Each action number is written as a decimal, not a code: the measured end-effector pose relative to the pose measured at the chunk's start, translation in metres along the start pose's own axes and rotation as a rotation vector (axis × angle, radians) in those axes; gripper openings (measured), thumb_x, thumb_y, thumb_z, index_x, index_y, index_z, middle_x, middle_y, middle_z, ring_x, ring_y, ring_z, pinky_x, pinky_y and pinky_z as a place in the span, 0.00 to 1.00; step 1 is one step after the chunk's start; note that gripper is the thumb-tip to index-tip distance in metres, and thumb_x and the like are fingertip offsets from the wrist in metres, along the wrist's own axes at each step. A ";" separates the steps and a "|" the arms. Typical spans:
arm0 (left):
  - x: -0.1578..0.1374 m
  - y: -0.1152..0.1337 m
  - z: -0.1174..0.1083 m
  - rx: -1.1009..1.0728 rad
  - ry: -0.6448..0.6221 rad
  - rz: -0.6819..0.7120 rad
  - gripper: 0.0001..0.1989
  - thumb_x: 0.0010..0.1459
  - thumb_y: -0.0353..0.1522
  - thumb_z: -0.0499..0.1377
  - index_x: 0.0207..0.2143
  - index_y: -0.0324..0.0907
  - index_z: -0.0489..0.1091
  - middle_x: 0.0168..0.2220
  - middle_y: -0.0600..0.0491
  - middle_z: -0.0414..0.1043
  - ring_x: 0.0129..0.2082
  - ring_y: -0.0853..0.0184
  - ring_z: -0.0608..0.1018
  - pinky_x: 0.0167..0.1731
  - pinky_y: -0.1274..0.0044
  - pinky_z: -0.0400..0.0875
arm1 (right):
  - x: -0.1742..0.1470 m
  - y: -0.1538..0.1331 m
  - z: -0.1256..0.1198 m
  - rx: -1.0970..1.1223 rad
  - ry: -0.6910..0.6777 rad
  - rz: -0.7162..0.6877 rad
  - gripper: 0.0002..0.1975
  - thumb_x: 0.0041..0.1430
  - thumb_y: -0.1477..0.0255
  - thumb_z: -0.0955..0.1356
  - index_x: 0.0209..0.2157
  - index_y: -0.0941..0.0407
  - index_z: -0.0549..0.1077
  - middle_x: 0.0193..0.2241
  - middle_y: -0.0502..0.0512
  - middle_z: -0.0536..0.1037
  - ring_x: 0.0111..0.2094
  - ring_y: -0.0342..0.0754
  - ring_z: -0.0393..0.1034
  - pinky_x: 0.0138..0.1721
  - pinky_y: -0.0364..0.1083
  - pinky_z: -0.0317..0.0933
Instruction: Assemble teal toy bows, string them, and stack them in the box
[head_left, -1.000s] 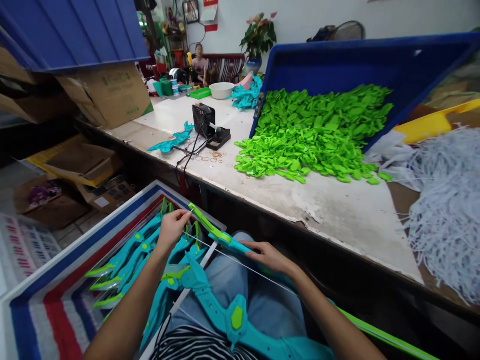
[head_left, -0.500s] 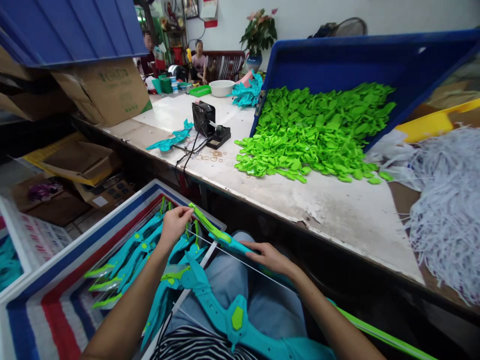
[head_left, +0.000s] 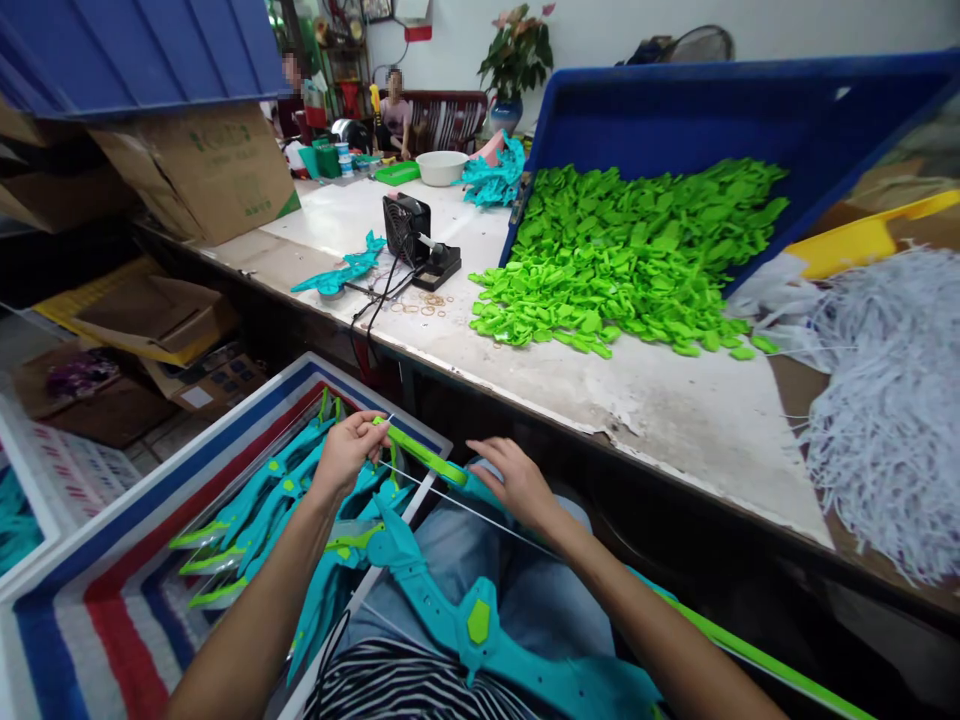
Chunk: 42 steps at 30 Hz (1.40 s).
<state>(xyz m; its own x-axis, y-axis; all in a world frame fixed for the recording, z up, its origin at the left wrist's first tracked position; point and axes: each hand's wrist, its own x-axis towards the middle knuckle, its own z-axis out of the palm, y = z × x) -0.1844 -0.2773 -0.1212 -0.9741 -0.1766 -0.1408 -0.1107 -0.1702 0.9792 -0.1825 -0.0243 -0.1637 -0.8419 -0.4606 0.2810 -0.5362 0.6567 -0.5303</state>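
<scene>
My left hand pinches the green tip of a teal-and-green toy bow, with the end of its white string at the fingertips. The string runs along the bow toward the lower right. Over the bow's teal middle, my right hand has its fingers stretched and thumb apart; whether it touches the bow I cannot tell. Another teal toy bow with a green hexagon lies across my lap. Several more bows, some in clear plastic, lie in the striped-lined crate at left.
On the table a heap of green plastic pieces spills from a tipped blue bin. A small fan, cables and rubber bands are left of it. White strings pile up at right. Two people sit at the back.
My right hand has lifted from the bow's teal part and moved up and left, its fingers spreading. My left hand stays pinched at the green tip, where the string end now shows.
</scene>
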 end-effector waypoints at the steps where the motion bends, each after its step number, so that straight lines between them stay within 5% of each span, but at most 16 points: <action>1: -0.002 0.000 0.000 0.000 -0.004 0.002 0.23 0.36 0.42 0.69 0.31 0.36 0.69 0.15 0.57 0.69 0.11 0.78 0.62 0.13 0.83 0.56 | 0.018 -0.011 0.002 0.054 0.027 -0.057 0.16 0.64 0.66 0.62 0.51 0.53 0.72 0.42 0.60 0.75 0.43 0.51 0.69 0.45 0.50 0.65; 7: -0.010 0.000 -0.002 -0.010 -0.034 -0.012 0.23 0.38 0.42 0.69 0.32 0.37 0.69 0.16 0.58 0.70 0.12 0.78 0.63 0.14 0.83 0.58 | 0.105 -0.060 0.024 0.411 -0.042 -0.074 0.10 0.56 0.73 0.68 0.40 0.56 0.77 0.33 0.54 0.79 0.35 0.45 0.72 0.38 0.43 0.65; 17: -0.010 0.000 -0.001 -0.017 -0.036 -0.037 0.23 0.38 0.42 0.68 0.33 0.37 0.69 0.16 0.59 0.68 0.12 0.77 0.62 0.15 0.82 0.59 | 0.111 -0.054 0.027 0.629 -0.179 0.010 0.04 0.53 0.75 0.68 0.28 0.59 0.75 0.25 0.49 0.76 0.29 0.41 0.69 0.33 0.40 0.61; 21: -0.008 0.003 -0.005 0.199 -0.065 -0.056 0.19 0.41 0.43 0.65 0.31 0.40 0.69 0.17 0.57 0.68 0.15 0.72 0.67 0.20 0.78 0.65 | 0.107 -0.063 0.026 0.442 -0.066 -0.109 0.05 0.52 0.78 0.68 0.23 0.58 0.72 0.24 0.49 0.73 0.29 0.42 0.65 0.34 0.41 0.59; 25: -0.006 0.003 -0.001 0.572 0.071 0.259 0.09 0.45 0.39 0.62 0.23 0.42 0.70 0.25 0.53 0.71 0.28 0.66 0.73 0.30 0.76 0.66 | 0.106 -0.064 0.030 0.337 0.052 -0.144 0.07 0.51 0.79 0.67 0.22 0.56 0.69 0.23 0.48 0.69 0.28 0.42 0.62 0.32 0.41 0.58; 28: -0.010 0.000 0.006 0.565 0.074 0.348 0.06 0.49 0.35 0.59 0.29 0.44 0.71 0.28 0.53 0.73 0.31 0.65 0.74 0.35 0.76 0.66 | 0.119 -0.046 0.022 0.355 0.255 0.007 0.08 0.52 0.79 0.66 0.21 0.56 0.66 0.23 0.48 0.68 0.27 0.42 0.61 0.32 0.42 0.58; 32: -0.018 0.004 0.011 0.517 -0.103 0.370 0.07 0.49 0.34 0.57 0.27 0.44 0.74 0.29 0.52 0.74 0.33 0.64 0.75 0.38 0.75 0.67 | 0.138 -0.030 -0.002 0.392 0.698 0.373 0.09 0.54 0.78 0.63 0.22 0.55 0.64 0.24 0.50 0.67 0.30 0.44 0.63 0.34 0.44 0.60; 34: -0.016 0.007 0.012 0.426 -0.115 0.270 0.08 0.48 0.36 0.59 0.26 0.43 0.75 0.30 0.51 0.74 0.35 0.64 0.75 0.39 0.75 0.67 | 0.133 -0.042 -0.002 0.436 0.728 0.254 0.08 0.56 0.76 0.62 0.24 0.55 0.65 0.26 0.51 0.68 0.32 0.45 0.64 0.36 0.45 0.62; 38: -0.001 0.007 0.014 0.073 -0.004 0.002 0.16 0.45 0.44 0.61 0.27 0.40 0.75 0.30 0.49 0.75 0.37 0.60 0.76 0.40 0.72 0.68 | 0.097 -0.083 0.029 0.464 0.524 -0.270 0.07 0.60 0.72 0.63 0.27 0.55 0.68 0.32 0.54 0.72 0.39 0.46 0.65 0.44 0.47 0.63; 42: 0.010 0.011 0.006 0.161 0.081 0.019 0.15 0.36 0.42 0.65 0.23 0.39 0.74 0.30 0.48 0.76 0.37 0.58 0.75 0.39 0.70 0.69 | 0.072 -0.094 0.058 0.523 0.515 -0.168 0.07 0.60 0.72 0.63 0.29 0.55 0.69 0.35 0.56 0.70 0.39 0.46 0.66 0.42 0.47 0.65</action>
<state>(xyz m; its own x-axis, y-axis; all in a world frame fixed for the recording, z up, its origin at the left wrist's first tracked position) -0.1968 -0.2750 -0.1113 -0.9580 -0.2572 -0.1267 -0.1285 -0.0101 0.9917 -0.1890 -0.1543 -0.1400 -0.7419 -0.1078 0.6618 -0.6695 0.1742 -0.7221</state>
